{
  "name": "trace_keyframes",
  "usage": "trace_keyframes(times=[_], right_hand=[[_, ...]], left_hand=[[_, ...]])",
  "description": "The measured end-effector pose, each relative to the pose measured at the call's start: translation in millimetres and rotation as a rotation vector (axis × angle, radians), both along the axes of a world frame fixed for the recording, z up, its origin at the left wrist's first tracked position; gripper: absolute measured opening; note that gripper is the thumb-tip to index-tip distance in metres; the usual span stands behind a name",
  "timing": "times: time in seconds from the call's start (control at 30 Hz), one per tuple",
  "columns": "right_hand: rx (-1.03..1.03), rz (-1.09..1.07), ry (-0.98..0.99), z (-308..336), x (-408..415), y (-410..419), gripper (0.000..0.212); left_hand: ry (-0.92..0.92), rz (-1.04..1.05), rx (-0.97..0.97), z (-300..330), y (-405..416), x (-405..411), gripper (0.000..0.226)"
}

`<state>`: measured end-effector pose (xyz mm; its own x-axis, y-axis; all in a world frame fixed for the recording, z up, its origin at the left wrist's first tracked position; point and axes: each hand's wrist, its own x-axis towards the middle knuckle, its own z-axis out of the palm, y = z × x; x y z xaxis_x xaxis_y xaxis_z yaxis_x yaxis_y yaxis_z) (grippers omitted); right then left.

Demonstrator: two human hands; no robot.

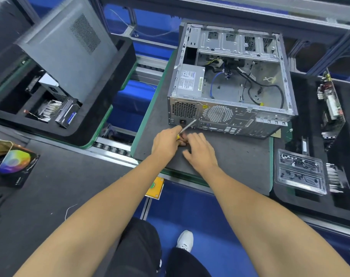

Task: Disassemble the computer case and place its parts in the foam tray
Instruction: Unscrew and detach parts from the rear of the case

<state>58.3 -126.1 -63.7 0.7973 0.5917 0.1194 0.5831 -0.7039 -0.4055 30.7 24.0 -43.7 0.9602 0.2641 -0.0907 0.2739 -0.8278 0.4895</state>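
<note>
The open computer case [232, 100] lies on its side on a dark mat, rear panel toward me. Inside it sit a grey power supply [191, 80] at the left and loose black and blue cables [256, 84]. My left hand [166, 143] grips a yellow-handled screwdriver [187, 126], whose metal shaft points up at the rear panel near the power socket. My right hand [200, 149] lies just right of it on the mat, fingers reaching to the left hand's fingertips; whether it pinches anything is hidden. A black foam tray [310, 200] at the right holds circuit boards.
A second black foam tray [102, 124] at the left holds a grey side panel [70, 47], a drive and a heatsink. A clear plastic blister with screws [300, 170] rests on the right tray. A colourful box [14, 164] sits far left. Conveyor rollers run between pallets.
</note>
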Motion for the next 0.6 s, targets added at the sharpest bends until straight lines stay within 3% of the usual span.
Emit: trace_keyframes(times=[0.17, 0.33, 0.47, 0.6], right_hand=[[-0.007, -0.064, 0.163, 14.3, 14.3, 22.8, 0.022], [0.015, -0.131, 0.256, 16.0, 17.1, 17.8, 0.032], [0.528, -0.407, 0.576, 18.1, -1.2, 1.0, 0.028], [0.777, -0.616, 0.580, 21.3, -15.8, -38.7, 0.021]], left_hand=[[0.016, 0.016, 0.117, 1.3, 5.4, -0.4, 0.020], [0.008, 0.045, 0.053, 2.5, 7.0, -2.9, 0.018], [-0.014, 0.015, -0.064, 6.4, -4.9, -6.2, 0.017], [0.006, -0.063, -0.174, 14.0, -40.5, 2.0, 0.021]])
